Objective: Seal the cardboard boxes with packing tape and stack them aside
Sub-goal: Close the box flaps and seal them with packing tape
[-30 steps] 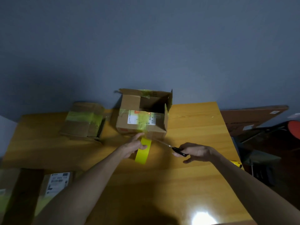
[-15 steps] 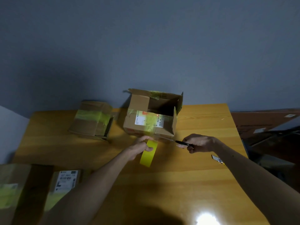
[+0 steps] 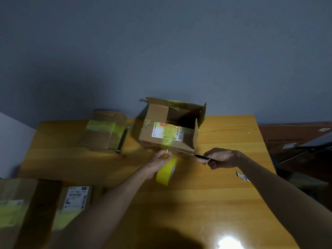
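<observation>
Dim, murky picture. A hard white glare spot sits on the table (image 3: 224,203) at lower right; a round dark shadow lies bottom centre. Edges bend and blur softly.

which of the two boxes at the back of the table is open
The labelled box just behind the tape roll: its flaps stand up and its dark inside shows. The box to its left is taped closed.

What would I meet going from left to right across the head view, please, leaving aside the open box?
Large box at the frame's edge → taped-shut box → yellow tape roll → right hand holding the scissors.
</observation>
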